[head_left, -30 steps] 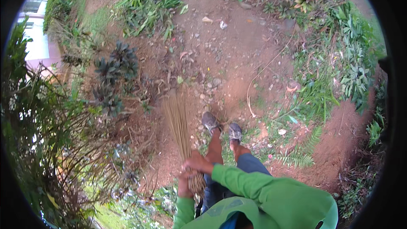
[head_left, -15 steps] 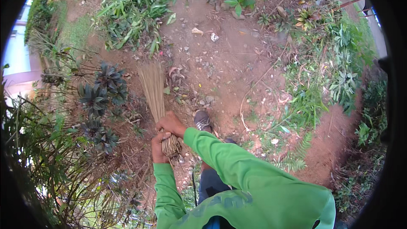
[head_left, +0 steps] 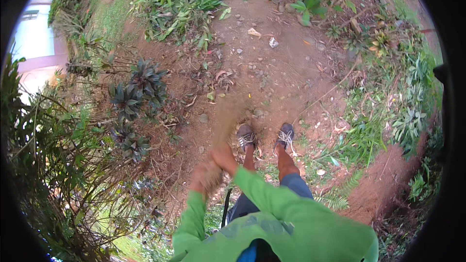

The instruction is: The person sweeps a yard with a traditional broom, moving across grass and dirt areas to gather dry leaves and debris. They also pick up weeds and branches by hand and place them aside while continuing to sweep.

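A stick broom point(head_left: 228, 119), smeared by motion, slants from my hands toward the bare soil in front of my left shoe. Both hands wrap its bound end. My right hand point(head_left: 224, 157) grips higher up, nearer the bristles. Just below it, my left hand point(head_left: 200, 177) closes round the butt of the bundle, its fingers blurred. Whether the bristle tips touch the ground I cannot tell. Green sleeves cover both of my forearms.
My grey shoes point(head_left: 246, 136) stand on brown soil strewn with pebbles and dry leaves. Dark-leaved shrubs point(head_left: 127, 101) grow at the left. A heap of cut greenery point(head_left: 179, 7) lies at the far side. Grass point(head_left: 359, 131) and a fern point(head_left: 340, 199) border the right.
The broom has swung right and closer to my shoes, with both hands still round it. Both shoes now show fully, and the ground has shifted rightward in view.
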`<move>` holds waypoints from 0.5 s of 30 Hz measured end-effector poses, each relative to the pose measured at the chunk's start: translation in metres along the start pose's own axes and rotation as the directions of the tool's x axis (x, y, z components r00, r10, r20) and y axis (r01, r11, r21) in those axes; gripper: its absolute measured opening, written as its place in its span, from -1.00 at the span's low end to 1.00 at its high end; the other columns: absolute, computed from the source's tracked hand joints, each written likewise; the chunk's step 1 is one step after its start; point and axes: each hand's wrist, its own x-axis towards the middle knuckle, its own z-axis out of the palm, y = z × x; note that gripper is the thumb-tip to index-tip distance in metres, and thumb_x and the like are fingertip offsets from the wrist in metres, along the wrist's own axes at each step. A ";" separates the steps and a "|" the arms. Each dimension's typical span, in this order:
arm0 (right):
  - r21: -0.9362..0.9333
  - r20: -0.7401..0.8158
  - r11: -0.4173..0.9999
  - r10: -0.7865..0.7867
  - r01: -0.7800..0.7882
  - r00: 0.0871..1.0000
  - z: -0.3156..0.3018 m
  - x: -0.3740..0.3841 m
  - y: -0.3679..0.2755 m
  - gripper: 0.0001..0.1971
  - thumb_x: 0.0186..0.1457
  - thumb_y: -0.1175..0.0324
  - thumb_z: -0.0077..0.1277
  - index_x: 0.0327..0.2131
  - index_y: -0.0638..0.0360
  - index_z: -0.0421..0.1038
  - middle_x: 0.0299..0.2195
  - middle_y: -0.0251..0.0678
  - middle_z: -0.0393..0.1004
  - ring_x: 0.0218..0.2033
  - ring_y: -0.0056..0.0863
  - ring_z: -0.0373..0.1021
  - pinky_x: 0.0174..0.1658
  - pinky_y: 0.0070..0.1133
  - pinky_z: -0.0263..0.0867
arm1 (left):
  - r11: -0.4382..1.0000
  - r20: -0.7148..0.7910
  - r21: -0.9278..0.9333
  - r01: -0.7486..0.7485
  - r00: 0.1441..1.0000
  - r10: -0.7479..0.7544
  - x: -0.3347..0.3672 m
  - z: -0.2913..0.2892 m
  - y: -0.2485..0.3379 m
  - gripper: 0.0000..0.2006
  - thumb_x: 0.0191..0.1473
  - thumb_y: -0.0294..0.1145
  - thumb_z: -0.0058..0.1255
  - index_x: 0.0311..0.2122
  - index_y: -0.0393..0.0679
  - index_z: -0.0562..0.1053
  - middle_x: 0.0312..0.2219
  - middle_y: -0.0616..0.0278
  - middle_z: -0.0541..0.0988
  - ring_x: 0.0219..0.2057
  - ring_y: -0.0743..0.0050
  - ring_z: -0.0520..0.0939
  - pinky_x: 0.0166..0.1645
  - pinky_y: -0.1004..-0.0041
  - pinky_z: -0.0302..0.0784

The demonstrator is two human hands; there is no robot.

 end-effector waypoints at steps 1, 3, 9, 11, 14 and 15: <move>-0.097 0.067 0.922 -0.370 0.375 0.926 0.012 0.050 -0.009 -0.77 -0.17 0.28 0.08 -0.43 0.21 0.52 -0.47 -0.03 0.51 -0.40 -0.13 0.46 -0.19 -0.29 0.33 | 0.993 -0.031 -0.103 0.061 0.997 -0.065 0.035 0.018 0.040 -0.81 -0.07 -0.34 0.04 -0.41 -0.27 0.46 -0.55 0.19 0.54 -0.57 0.33 0.57 -0.45 0.36 0.55; -0.298 0.405 0.731 -0.485 0.613 0.775 0.007 0.109 -0.063 -0.81 -0.13 0.32 0.04 -0.52 0.27 0.50 -0.59 -0.09 0.50 -0.45 -0.27 0.45 -0.25 -0.36 0.32 | 0.979 -0.066 -0.173 0.104 0.991 -0.117 0.063 0.045 0.091 -0.79 -0.11 -0.33 0.01 -0.40 -0.26 0.43 -0.59 0.18 0.53 -0.62 0.31 0.58 -0.51 0.37 0.56; 0.053 0.229 0.982 -0.191 0.184 0.954 -0.026 0.030 -0.104 -0.55 -0.29 0.40 0.13 -0.21 0.33 0.37 -0.39 -0.04 0.45 -0.33 -0.21 0.40 -0.18 -0.40 0.33 | 0.976 -0.187 -0.214 0.040 0.979 -0.081 -0.001 0.092 0.089 -0.67 -0.24 -0.47 0.03 -0.26 -0.30 0.39 -0.45 0.16 0.53 -0.49 0.37 0.60 -0.41 0.43 0.58; 0.047 0.221 0.968 -0.252 0.248 0.942 -0.036 -0.010 -0.060 -0.52 -0.27 0.39 0.11 -0.18 0.36 0.32 -0.32 -0.04 0.43 -0.28 -0.21 0.39 -0.17 -0.41 0.33 | 0.968 -0.097 -0.181 0.171 0.977 -0.191 -0.040 0.085 0.067 -0.66 -0.22 -0.44 0.01 -0.23 -0.29 0.40 -0.45 0.18 0.52 -0.47 0.39 0.59 -0.39 0.45 0.55; -0.066 0.324 0.986 -0.121 0.151 0.938 -0.067 -0.069 -0.047 -0.64 -0.26 0.34 0.11 -0.32 0.34 0.42 -0.39 -0.09 0.47 -0.32 -0.23 0.42 -0.22 -0.39 0.34 | 0.877 -0.172 -0.319 0.360 0.888 -0.427 -0.087 0.083 0.025 -0.80 -0.15 -0.42 -0.02 -0.40 -0.33 0.44 -0.57 0.13 0.54 -0.60 0.33 0.58 -0.49 0.41 0.55; -0.087 0.401 0.996 0.016 0.020 0.916 -0.073 -0.079 -0.042 -0.70 -0.27 0.33 0.11 -0.40 0.32 0.47 -0.43 -0.11 0.49 -0.35 -0.28 0.44 -0.23 -0.39 0.35 | 0.827 -0.100 -0.336 0.450 0.856 -0.506 -0.093 0.083 0.023 -0.80 -0.13 -0.42 -0.02 -0.41 -0.36 0.44 -0.59 0.10 0.54 -0.63 0.27 0.58 -0.52 0.36 0.57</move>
